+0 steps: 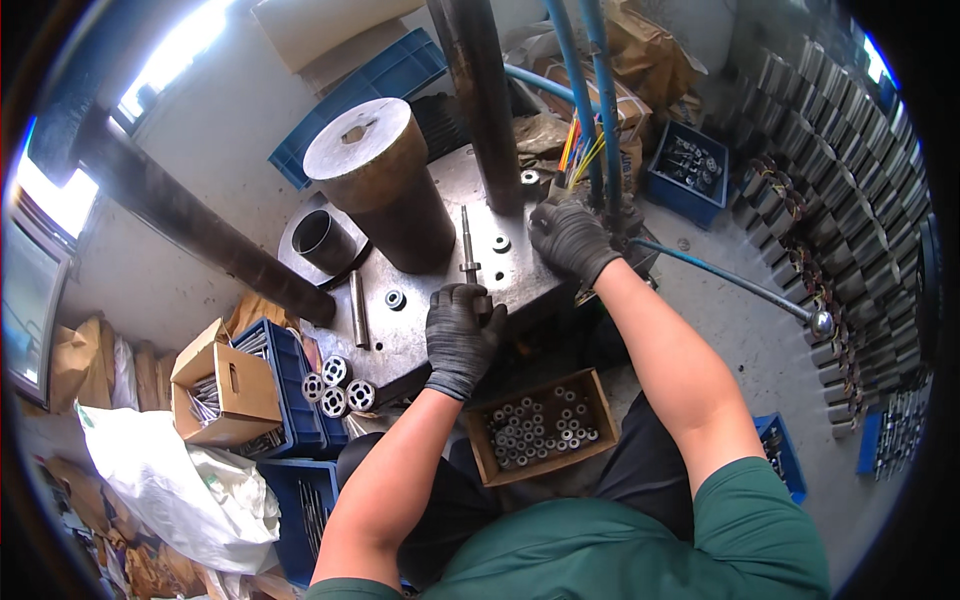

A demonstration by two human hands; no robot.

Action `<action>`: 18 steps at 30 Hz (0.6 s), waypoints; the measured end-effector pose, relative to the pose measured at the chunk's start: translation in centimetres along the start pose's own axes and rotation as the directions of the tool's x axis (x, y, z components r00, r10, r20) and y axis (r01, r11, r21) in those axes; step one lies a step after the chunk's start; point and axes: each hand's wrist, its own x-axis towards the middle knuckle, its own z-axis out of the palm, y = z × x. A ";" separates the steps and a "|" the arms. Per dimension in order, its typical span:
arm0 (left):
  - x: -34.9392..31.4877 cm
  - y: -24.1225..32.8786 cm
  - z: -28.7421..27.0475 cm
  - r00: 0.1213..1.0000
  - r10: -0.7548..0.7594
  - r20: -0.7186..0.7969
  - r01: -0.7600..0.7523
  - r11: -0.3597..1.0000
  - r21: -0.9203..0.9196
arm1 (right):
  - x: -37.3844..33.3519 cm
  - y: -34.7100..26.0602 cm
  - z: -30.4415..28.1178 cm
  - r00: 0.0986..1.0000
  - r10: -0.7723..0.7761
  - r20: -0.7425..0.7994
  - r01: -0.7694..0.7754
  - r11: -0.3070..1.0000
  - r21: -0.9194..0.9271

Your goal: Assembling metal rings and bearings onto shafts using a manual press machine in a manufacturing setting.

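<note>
Gloved hands at a steel press plate, a shaft standing upright at centre frame.

Nearest, a cardboard box of small bearings sits low centre. Above it the left hand is closed around the foot of the steel shaft on the press plate. Further up right, the right hand rests fingers curled on the plate's edge by blue hoses; whether it grips anything I cannot tell.

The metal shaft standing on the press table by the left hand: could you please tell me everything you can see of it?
The shaft is a slim, grey steel rod, stepped, with a thicker collar near its lower part. It stands roughly upright on the worn metal press table, in front of the large brown cylinder. The gloved left hand grips its lower end, hiding the base. The gloved right hand is apart from it, at the blue hoses.
</note>
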 end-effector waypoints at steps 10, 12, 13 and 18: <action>0.2 -0.2 -0.1 0.995 -0.084 0.055 0.087 0.995 -0.057 | 0.7 0.1 1.3 1.000 0.004 -0.009 -0.004 0.999 -0.033; 0.1 -0.4 -0.2 0.994 -0.097 0.056 0.103 0.988 -0.117 | 0.8 -1.0 1.4 0.998 -0.054 -0.024 0.054 0.998 0.013; 0.1 -0.3 -0.3 0.993 -0.101 0.059 0.108 0.987 -0.116 | 0.8 -1.7 1.6 0.996 -0.086 0.025 0.085 0.996 0.028; -0.3 -1.0 0.0 0.985 -0.169 0.026 0.170 0.970 -0.173 | 0.3 -3.5 2.5 0.977 -0.149 0.155 0.141 0.988 0.061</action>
